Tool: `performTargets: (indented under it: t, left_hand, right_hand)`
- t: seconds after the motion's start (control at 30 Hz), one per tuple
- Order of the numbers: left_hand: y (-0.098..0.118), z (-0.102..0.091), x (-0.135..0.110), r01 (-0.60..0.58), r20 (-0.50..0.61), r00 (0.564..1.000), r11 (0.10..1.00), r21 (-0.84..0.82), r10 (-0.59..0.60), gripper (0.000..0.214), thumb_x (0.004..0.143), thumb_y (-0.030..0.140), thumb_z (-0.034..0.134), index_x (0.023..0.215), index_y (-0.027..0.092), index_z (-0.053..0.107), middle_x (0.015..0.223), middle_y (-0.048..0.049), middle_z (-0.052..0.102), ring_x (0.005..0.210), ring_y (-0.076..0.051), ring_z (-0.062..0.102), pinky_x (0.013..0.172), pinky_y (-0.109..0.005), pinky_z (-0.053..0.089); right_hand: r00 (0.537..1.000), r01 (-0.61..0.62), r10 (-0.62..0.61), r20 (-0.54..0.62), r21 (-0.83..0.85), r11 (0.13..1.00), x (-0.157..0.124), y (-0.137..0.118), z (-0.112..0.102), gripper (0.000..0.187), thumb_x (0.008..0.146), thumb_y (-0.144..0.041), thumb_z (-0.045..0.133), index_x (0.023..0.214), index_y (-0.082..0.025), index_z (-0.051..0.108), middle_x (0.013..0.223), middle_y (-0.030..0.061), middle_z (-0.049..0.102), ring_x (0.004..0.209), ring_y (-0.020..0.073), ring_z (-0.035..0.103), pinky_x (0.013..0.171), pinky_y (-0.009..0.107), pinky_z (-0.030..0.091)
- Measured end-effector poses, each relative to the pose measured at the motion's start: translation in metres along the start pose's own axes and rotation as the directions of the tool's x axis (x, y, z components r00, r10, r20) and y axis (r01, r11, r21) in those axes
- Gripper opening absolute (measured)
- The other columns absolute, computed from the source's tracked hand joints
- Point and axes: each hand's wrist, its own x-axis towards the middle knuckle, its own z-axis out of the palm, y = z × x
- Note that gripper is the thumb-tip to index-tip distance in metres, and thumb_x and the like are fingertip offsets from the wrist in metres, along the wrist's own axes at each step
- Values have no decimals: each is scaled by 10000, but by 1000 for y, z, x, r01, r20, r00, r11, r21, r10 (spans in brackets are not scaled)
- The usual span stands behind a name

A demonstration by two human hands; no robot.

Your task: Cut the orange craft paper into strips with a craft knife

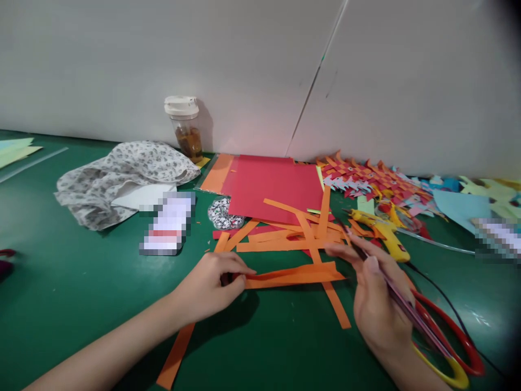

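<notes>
My left hand (217,282) is closed, pinching the left end of a folded orange paper strip (291,276) just above the green table. My right hand (378,293) is closed around a slim pink-purple pencil (401,301), its dark tip pointing up and left. Red-and-yellow-handled scissors (468,339) show beside and behind my right wrist; the hand hides their blades. Beyond both hands lie several loose orange paper strips (280,245), crossing one another. One more strip (177,355) runs under my left forearm.
Red paper sheets (277,184) lie by the wall, near a bag of black-and-white pieces (225,213). A yellow glue gun (391,236) trails a cord at right. Woven paper pieces (374,176) pile behind it. A phone (169,222), patterned cloth (122,174) and lidded cup (185,127) are at left.
</notes>
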Motion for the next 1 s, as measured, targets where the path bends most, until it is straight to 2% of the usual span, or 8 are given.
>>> performTargets:
  t: [0.1,0.2,0.33,0.43,0.57,0.63,0.83,1.0]
  left_hand:
    - [-2,0,-1,4,4,1000,1000,29,-4,302,796,128,471,840,190,764,829,-39,732,548,-102,619,474,-198,492]
    - [-2,-1,-1,12,12,1000,999,45,-13,298,799,130,475,865,195,759,803,-27,732,569,-111,629,517,-216,511]
    - [-2,0,-1,22,3,1000,999,49,-23,251,826,172,511,873,205,755,772,-15,727,525,-93,601,467,-202,463]
    - [-4,0,-3,28,-20,999,994,104,-26,234,831,183,536,928,240,741,819,5,736,586,-100,625,502,-209,474]
    - [-8,-1,-4,4,-34,999,976,217,3,176,805,165,576,857,249,721,801,28,734,717,-144,662,591,-253,506]
    - [-10,-2,-3,-8,-31,999,973,232,16,150,792,152,592,790,243,711,730,39,717,687,-144,653,578,-256,496]
    - [-12,4,-4,-26,-17,999,985,171,29,107,826,164,611,830,226,698,756,36,719,672,-130,653,602,-251,512]
    - [-10,10,-6,-54,-5,998,992,113,55,109,838,149,610,884,206,691,817,13,726,729,-130,670,638,-237,529]
  right_hand:
    - [968,40,-55,245,66,997,-2,-8,-2,296,997,-339,397,1137,-296,654,840,39,715,807,206,695,742,341,553]
    - [884,97,-124,450,85,992,0,-14,0,284,979,-379,446,1106,-300,687,826,30,725,776,190,688,687,305,541]
    - [787,115,-182,590,149,982,2,-17,5,301,981,-353,440,1008,-243,720,700,29,702,639,170,650,578,288,507]
    - [748,77,-128,651,105,991,-1,-17,4,276,969,-276,452,947,-235,723,691,26,704,630,155,661,572,261,513]
    - [770,-104,31,637,78,992,-8,-16,1,184,914,-204,530,1059,-250,633,807,18,740,717,152,717,655,239,563]
    - [792,-146,68,607,80,986,-10,-15,1,126,886,-191,571,992,-247,613,790,13,734,702,151,718,637,229,565]
    - [771,106,-149,619,106,989,0,-19,4,76,817,-156,667,828,-231,677,666,-5,679,574,129,638,537,228,489]
    - [801,-24,-18,598,63,998,1,-21,5,128,877,-240,596,838,-239,718,671,8,687,593,147,642,542,244,497]
